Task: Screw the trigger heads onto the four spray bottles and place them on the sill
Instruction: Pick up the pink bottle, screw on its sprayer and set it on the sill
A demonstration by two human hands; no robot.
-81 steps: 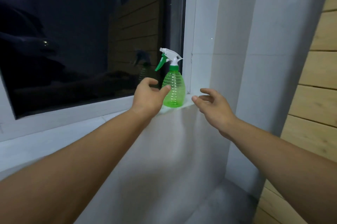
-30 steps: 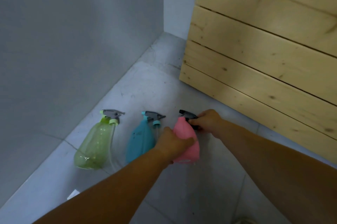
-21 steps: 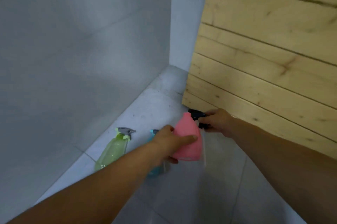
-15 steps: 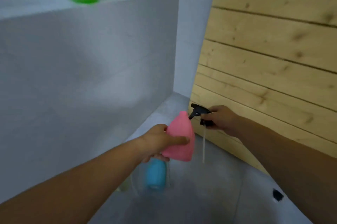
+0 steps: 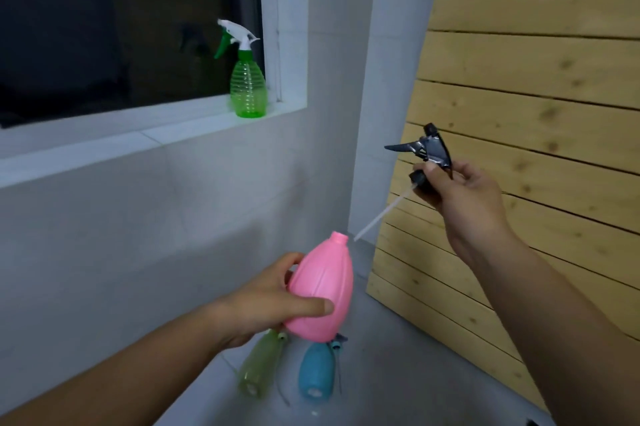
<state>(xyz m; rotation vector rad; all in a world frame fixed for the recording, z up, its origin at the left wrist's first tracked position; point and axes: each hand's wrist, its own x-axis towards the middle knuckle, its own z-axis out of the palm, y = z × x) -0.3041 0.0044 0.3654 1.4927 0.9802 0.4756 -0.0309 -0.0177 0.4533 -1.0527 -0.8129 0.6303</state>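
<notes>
Head camera: you hold the pink bottle [image 5: 322, 290] in your left hand [image 5: 263, 308] and a black trigger head [image 5: 433, 148] in your right hand [image 5: 460, 197], the two parts apart.

Your left hand wraps fingers and thumb round the pink bottle's belly, its open neck tilted up and to the right. Your right hand pinches the trigger head low down, near its collar, above and right of the bottle. Its clear dip tube [image 5: 381, 214] slants down, the tip just beside the neck and outside it. A green bottle [image 5: 248, 86] with a white-and-green head stands upright on the sill [image 5: 104, 138], near the window frame. On the floor [image 5: 398, 373] below your left hand, a yellow-green bottle [image 5: 258, 366] and a blue bottle [image 5: 316, 372] lie side by side, their tops partly hidden behind the pink bottle.
</notes>
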